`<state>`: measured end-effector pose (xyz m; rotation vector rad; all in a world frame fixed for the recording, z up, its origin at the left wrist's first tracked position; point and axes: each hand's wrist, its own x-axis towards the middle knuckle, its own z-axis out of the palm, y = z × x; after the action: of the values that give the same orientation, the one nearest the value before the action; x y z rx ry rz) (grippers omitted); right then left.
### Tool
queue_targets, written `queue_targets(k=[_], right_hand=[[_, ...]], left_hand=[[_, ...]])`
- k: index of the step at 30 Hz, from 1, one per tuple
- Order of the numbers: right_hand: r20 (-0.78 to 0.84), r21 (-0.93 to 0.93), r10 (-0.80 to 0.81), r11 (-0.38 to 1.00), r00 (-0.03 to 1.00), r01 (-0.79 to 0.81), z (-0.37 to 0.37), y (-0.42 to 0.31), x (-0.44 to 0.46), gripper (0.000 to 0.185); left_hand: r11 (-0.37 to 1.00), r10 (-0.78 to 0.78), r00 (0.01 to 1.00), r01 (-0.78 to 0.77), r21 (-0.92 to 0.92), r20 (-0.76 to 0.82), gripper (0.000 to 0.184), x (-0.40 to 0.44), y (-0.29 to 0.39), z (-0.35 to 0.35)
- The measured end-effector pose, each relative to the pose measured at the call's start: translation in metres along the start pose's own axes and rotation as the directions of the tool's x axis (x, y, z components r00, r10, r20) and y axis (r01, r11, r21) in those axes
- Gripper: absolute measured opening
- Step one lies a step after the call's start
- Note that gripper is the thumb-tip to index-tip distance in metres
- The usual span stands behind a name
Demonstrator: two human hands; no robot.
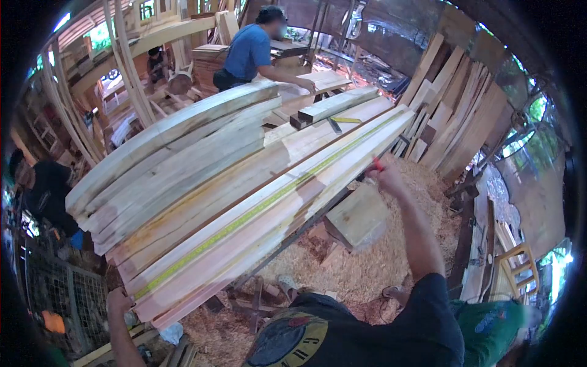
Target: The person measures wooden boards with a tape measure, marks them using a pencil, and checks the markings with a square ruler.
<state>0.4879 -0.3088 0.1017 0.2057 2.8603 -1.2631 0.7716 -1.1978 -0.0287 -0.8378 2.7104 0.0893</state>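
A yellow tape measure (244,221) lies stretched along the pale wooden boards (208,269), which rest side by side on a stand. At the boards' near left end, my left hand (120,301) is closed at the end of the tape measure; its fingertips are partly hidden. My right hand (386,174) is off the boards' right edge, toward their far end. Its fingers pinch a short red stick-like thing (378,164), too small to name surely. A try square (343,121) with a yellow part lies farther back on the wood, beside a thick timber block (338,105).
Curved planks (177,140) lie left of the boards. A wooden block (358,214) stands among wood shavings (403,244). Planks (455,104) lean at the right. A co-worker in a blue shirt (247,52) works at the back; others are at the left and lower right.
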Motion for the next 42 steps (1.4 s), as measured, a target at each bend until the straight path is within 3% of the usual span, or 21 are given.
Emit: queue_targets(k=[5, 10, 13, 16, 17, 20, 25, 26, 29, 33, 38, 40, 42], right_hand=[[-0.135, -0.089, -0.033, 0.996, 0.99, 0.021, 0.141, 0.021, 0.024, 0.034], [-0.044, 0.19, 0.123, 0.975, 0.991, -0.113, 0.212, 0.012, 0.053, 0.047], [-0.053, -0.047, 0.128, 0.99, 0.99, -0.131, 0.245, 0.048, 0.115, 0.058], [0.117, 0.004, 0.349, 0.936, 0.93, -0.352, 0.232, 0.014, 0.101, 0.064], [0.075, -0.09, 0.311, 0.948, 0.947, -0.304, 0.261, 0.061, 0.139, 0.067], [-0.152, -0.38, 0.206, 0.891, 0.967, -0.25, 0.252, 0.023, 0.114, 0.047], [0.079, -0.254, 0.365, 0.907, 0.928, -0.336, 0.256, 0.038, 0.146, 0.036], [0.133, -0.252, 0.376, 0.908, 0.917, -0.336, 0.262, 0.046, 0.155, 0.033], [0.135, -0.012, 0.449, 0.892, 0.883, -0.452, 0.26, 0.027, 0.149, 0.024], [0.167, 0.001, 0.468, 0.88, 0.868, -0.474, 0.259, 0.015, 0.149, 0.022], [0.159, 0.053, 0.47, 0.874, 0.868, -0.483, 0.255, 0.004, 0.144, 0.025], [0.163, 0.058, 0.47, 0.873, 0.868, -0.484, 0.256, 0.007, 0.147, 0.025], [0.157, 0.069, 0.458, 0.879, 0.875, -0.472, 0.261, 0.016, 0.154, 0.025]], left_hand=[[0.998, 0.024, 0.999, -0.022, 0.055, -0.032, 0.038, 0.009, -0.01, 0.011], [0.999, -0.039, 0.999, 0.039, -0.005, 0.032, 0.037, -0.006, 0.007, -0.008], [0.997, -0.033, 0.999, 0.032, 0.076, 0.016, 0.037, 0.003, 0.002, 0.001], [0.994, -0.007, 0.999, 0.003, 0.107, 0.035, 0.036, 0.005, 0.0, 0.001], [0.995, -0.009, 1.0, 0.007, 0.099, 0.019, 0.038, 0.008, -0.004, 0.005], [0.998, -0.026, 1.0, 0.027, 0.064, -0.008, 0.039, 0.016, -0.012, 0.013], [0.992, -0.017, 0.998, 0.009, 0.125, 0.064, 0.032, 0.023, -0.015, 0.014], [0.998, -0.029, 0.997, 0.025, 0.058, 0.073, 0.031, 0.027, -0.021, 0.017], [0.996, -0.06, 0.994, 0.066, -0.066, 0.091, 0.028, 0.025, -0.029, 0.023], [1.0, -0.024, 1.0, 0.024, 0.008, 0.008, 0.026, -0.011, 0.019, -0.015], [0.961, -0.089, 0.996, 0.091, -0.261, 0.021, 0.021, 0.017, -0.025, 0.026], [0.961, -0.117, 0.987, 0.142, -0.237, 0.113, 0.019, 0.009, -0.005, 0.007], [0.992, -0.069, 0.996, 0.075, -0.105, 0.053, 0.018, 0.0, 0.006, -0.005]])
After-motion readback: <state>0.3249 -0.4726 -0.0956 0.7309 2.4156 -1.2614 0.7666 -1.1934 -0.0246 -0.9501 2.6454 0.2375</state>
